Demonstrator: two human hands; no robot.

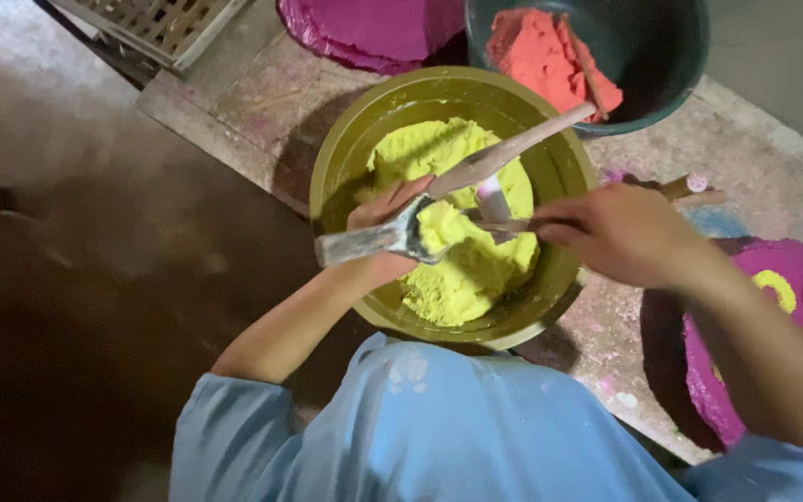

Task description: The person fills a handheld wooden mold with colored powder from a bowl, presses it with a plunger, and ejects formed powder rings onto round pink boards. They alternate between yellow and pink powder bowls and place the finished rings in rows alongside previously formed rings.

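— Blue cloth (439,428) lies closest, over the person's lap. What are the hands doing?

— Left hand (385,216) grips a flat trowel-like tool (369,244); right hand (620,232) pinches a thin stick (504,224), both over the yellow paste (462,270) in the olive bowl (346,149).

— How far along?

— Much paste remains, I'd judge; the purple disc (792,307) bears only a few yellow marks.

— Obstacles?

— A wooden handle (522,144) crosses the bowl; the dark bowl (671,56) of red paste (541,56) crowds behind.
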